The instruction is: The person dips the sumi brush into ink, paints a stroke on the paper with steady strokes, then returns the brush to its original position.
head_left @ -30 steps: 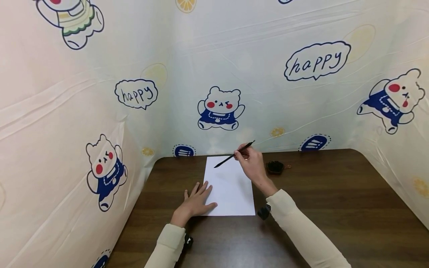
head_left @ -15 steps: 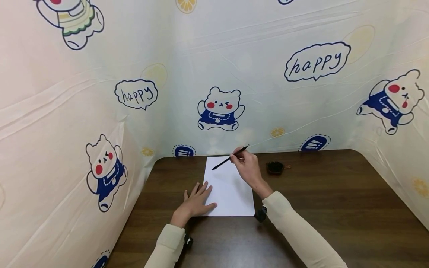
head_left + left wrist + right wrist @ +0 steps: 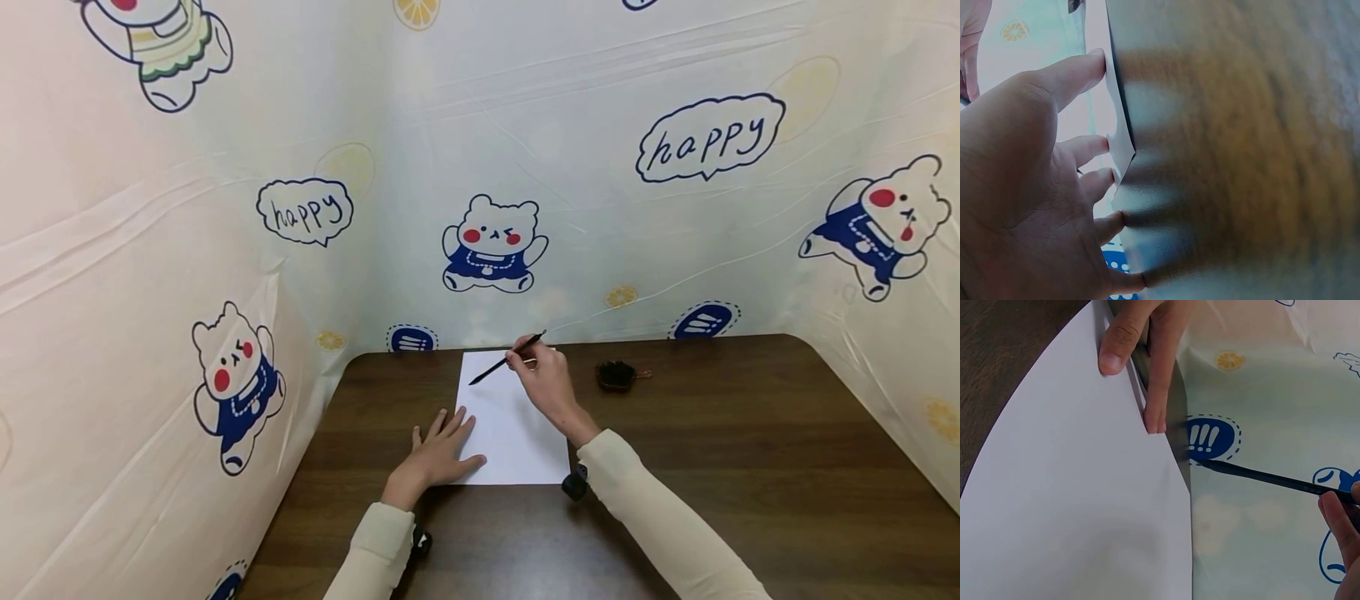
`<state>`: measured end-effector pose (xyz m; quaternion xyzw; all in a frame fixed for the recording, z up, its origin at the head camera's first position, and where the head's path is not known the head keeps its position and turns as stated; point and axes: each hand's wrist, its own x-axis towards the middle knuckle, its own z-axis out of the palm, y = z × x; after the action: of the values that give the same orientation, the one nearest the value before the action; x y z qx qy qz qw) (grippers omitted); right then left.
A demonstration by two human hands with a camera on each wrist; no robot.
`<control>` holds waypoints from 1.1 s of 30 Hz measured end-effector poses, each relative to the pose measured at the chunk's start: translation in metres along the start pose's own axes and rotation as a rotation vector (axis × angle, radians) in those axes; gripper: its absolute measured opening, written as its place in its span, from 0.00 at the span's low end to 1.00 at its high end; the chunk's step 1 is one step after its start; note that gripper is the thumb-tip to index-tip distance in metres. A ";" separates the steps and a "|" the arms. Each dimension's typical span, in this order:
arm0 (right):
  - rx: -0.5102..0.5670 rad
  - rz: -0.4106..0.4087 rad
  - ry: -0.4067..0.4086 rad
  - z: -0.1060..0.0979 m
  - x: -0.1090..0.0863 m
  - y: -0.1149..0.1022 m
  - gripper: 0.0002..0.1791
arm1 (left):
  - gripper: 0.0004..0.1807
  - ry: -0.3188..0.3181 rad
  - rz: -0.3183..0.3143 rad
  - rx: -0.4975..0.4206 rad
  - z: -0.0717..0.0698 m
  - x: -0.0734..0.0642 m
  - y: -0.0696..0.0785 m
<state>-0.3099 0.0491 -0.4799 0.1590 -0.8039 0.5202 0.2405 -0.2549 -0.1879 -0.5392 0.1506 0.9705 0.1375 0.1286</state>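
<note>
A blank white sheet of paper [image 3: 517, 450] lies on the brown table. Spread flat, my left hand [image 3: 437, 454] rests on its lower left edge; in the left wrist view the fingertips [image 3: 1100, 62] touch down along the sheet and the wood. My right hand [image 3: 547, 383] pinches a slim black calligraphy brush [image 3: 491, 370] between thumb and fingers. The brush slants down to the left, its tip over the upper left of the sheet. In the right wrist view the brush tip [image 3: 1204, 462] shows against the backdrop, beyond the paper's edge.
Right of the paper stands a small dark dish [image 3: 617, 376] with black contents and a short brown handle. A printed cloth [image 3: 570, 208] with bears and lettering hangs behind and beside the table [image 3: 712, 467]. Each wrist carries a small black camera [image 3: 575, 482].
My right hand has moved left and slightly down with the brush, whose tip has shifted toward the sheet's left edge. My left hand has stayed in place.
</note>
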 end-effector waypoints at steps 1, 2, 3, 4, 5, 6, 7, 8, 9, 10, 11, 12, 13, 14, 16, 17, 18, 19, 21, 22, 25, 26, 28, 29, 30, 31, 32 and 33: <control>0.001 -0.001 -0.001 0.001 0.000 0.001 0.06 | 0.47 -0.001 -0.001 0.000 0.000 0.000 0.000; 0.003 -0.006 0.002 0.001 -0.001 0.001 0.06 | 0.47 -0.002 -0.001 0.001 0.000 -0.001 0.001; 0.008 -0.007 0.004 0.002 -0.001 0.002 0.05 | 0.47 -0.001 0.000 0.001 0.000 -0.001 0.001; 0.012 -0.009 0.007 0.003 -0.002 0.002 0.05 | 0.47 -0.003 0.000 0.001 0.000 -0.001 0.001; 0.014 -0.011 0.010 0.003 -0.002 0.003 0.05 | 0.47 -0.003 0.002 0.000 0.000 -0.001 0.001; 0.018 -0.010 0.013 0.004 -0.002 0.003 0.05 | 0.46 -0.004 0.003 -0.001 -0.001 -0.001 0.001; 0.020 -0.012 0.018 0.005 -0.002 0.004 0.05 | 0.46 -0.004 0.005 -0.006 -0.001 -0.001 0.001; 0.022 -0.009 0.020 0.006 -0.002 0.005 0.05 | 0.46 -0.003 0.009 -0.011 -0.001 -0.001 0.001; 0.024 -0.005 0.020 0.007 -0.002 0.005 0.05 | 0.46 -0.002 0.012 -0.016 -0.002 -0.001 0.001; 0.023 0.001 0.020 0.008 -0.003 0.005 0.05 | 0.46 0.006 0.025 -0.027 0.001 0.000 -0.002; 0.025 0.003 0.020 0.009 -0.003 0.006 0.06 | 0.47 0.015 0.037 -0.036 0.004 0.001 -0.005; 0.026 0.006 0.020 0.010 -0.003 0.006 0.06 | 0.47 0.016 0.041 -0.044 0.003 0.001 -0.005; 0.025 0.010 0.019 0.011 -0.004 0.006 0.06 | 0.47 0.019 0.044 -0.051 0.004 0.001 -0.005; 0.022 0.014 0.017 0.011 -0.004 0.007 0.06 | 0.48 0.021 0.047 -0.056 0.004 0.001 -0.006; 0.021 0.016 0.020 0.013 -0.005 0.007 0.05 | 0.49 0.026 0.051 -0.060 0.007 0.002 -0.008; 0.021 0.016 0.024 0.014 -0.005 0.008 0.05 | 0.49 0.023 0.043 -0.061 0.006 0.002 -0.007; 0.022 0.017 0.026 0.015 -0.005 0.008 0.05 | 0.49 0.018 0.034 -0.060 0.004 0.001 -0.006; 0.020 0.017 0.029 0.016 -0.005 0.008 0.05 | 0.50 0.020 0.035 -0.059 0.007 0.003 -0.008; 0.022 0.017 0.037 0.017 -0.005 0.009 0.04 | 0.51 0.023 0.036 -0.056 0.011 0.007 -0.012; 0.022 0.017 0.039 0.018 -0.005 0.009 0.05 | 0.51 0.026 0.037 -0.056 0.012 0.008 -0.014; 0.021 0.022 0.036 0.019 -0.005 0.010 0.05 | 0.52 0.022 0.039 -0.056 0.011 0.009 -0.015; 0.025 0.023 0.033 0.020 -0.005 0.011 0.05 | 0.51 0.026 0.045 -0.056 0.012 0.009 -0.015; 0.036 0.027 0.024 0.021 -0.006 0.012 0.05 | 0.51 0.029 0.049 -0.057 0.011 0.008 -0.014; 0.037 0.031 0.018 0.021 -0.007 0.012 0.05 | 0.51 0.029 0.050 -0.057 0.010 0.008 -0.014; 0.039 0.032 0.014 0.022 -0.007 0.012 0.05 | 0.51 0.031 0.050 -0.056 0.011 0.008 -0.014; 0.038 0.033 0.009 0.022 -0.008 0.013 0.05 | 0.51 0.032 0.050 -0.051 0.011 0.008 -0.014; 0.037 0.034 0.006 0.022 -0.008 0.013 0.05 | 0.51 0.036 0.052 -0.046 0.012 0.008 -0.014; 0.031 0.037 0.001 0.023 -0.009 0.013 0.05 | 0.51 0.031 0.045 -0.043 0.009 0.006 -0.011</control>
<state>-0.3144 0.0338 -0.5023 0.1476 -0.7982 0.5372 0.2290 -0.2610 -0.1940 -0.5527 0.1676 0.9656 0.1633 0.1134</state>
